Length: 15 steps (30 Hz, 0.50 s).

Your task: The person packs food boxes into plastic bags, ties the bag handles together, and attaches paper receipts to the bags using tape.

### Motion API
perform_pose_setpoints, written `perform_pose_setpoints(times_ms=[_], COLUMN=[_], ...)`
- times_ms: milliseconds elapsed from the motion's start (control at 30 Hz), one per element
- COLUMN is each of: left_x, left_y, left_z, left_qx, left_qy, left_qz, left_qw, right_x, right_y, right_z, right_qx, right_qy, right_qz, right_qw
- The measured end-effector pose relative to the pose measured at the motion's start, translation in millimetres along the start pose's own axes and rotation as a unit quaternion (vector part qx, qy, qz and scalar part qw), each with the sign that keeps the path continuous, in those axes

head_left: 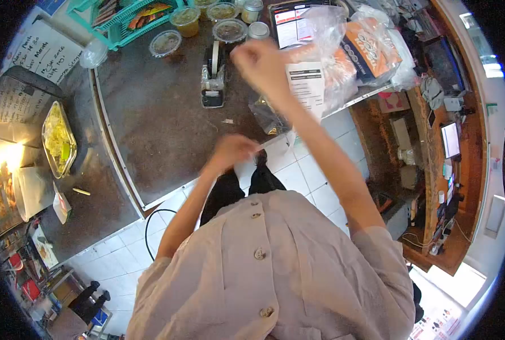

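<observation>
My right hand (pixel 259 65) is raised over the worktop, its fingers curled, just right of the tape dispenser (pixel 213 76). Below it, my left hand (pixel 235 153) is at the front edge of the worktop, blurred, with fingers drawn together; what either hand grips is too small and smeared to make out. A clear plastic packet (pixel 268 115) lies between the two hands near the edge. Beside my right forearm, a printed receipt (pixel 306 85) rests against a clear plastic bag (pixel 327 34) with orange boxes (pixel 371 48) in it.
Lidded clear cups (pixel 184 21) and round tubs (pixel 166 43) line the back, next to a teal basket (pixel 133 25) of sachets. A tablet (pixel 294 25) stands behind the bag. At left, a metal tray (pixel 60 139) holds shredded food. A person's legs (pixel 88 303) show at lower left.
</observation>
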<state>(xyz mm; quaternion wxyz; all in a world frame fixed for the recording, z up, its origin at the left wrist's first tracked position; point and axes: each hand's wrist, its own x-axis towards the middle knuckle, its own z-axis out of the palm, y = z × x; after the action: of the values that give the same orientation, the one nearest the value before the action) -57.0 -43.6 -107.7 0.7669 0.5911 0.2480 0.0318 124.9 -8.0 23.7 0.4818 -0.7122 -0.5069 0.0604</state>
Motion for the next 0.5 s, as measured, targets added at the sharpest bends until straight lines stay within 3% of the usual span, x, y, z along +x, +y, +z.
perform_pose_setpoints(times_ms=[33,67,100,200,233,300,367,400,433,500], left_x=[-2,-6,3,29,33,25,24,25,24,26], left_y=[6,39,39,36,33,34,46,44,41,43], left_z=[-41,-55,-79,-125,-133,-130,-125,-124,-121,-112], left_qx=[0.041,-0.02,-0.051,-0.131,-0.157,-0.171,-0.195,-0.217,-0.155,-0.023], left_qy=[0.026,0.172,0.182,0.14,0.111,0.069,0.048,0.075,0.094,0.119], left_qz=[0.09,-0.027,-0.008,-0.015,-0.033,-0.05,-0.033,-0.037,-0.022,0.01], left_qw=[0.995,0.985,0.982,0.981,0.981,0.982,0.979,0.973,0.983,0.993], right_x=[-20,-31,-34,-34,-33,-56,-104,-135,-162,-204], right_y=[8,20,34,63,70,39,-25,-38,-52,-33], right_z=[29,59,87,144,149,132,86,74,66,74], right_qx=[-0.118,-0.106,-0.092,-0.131,0.019,0.265,0.308,0.263,0.248,0.265], right_qy=[-0.024,-0.106,-0.184,-0.056,-0.052,0.052,-0.037,-0.102,-0.168,-0.285], right_qz=[-0.007,0.113,0.225,0.246,0.34,0.35,0.313,0.299,0.408,0.462], right_qw=[0.993,0.982,0.952,0.959,0.939,0.897,0.898,0.912,0.862,0.797])
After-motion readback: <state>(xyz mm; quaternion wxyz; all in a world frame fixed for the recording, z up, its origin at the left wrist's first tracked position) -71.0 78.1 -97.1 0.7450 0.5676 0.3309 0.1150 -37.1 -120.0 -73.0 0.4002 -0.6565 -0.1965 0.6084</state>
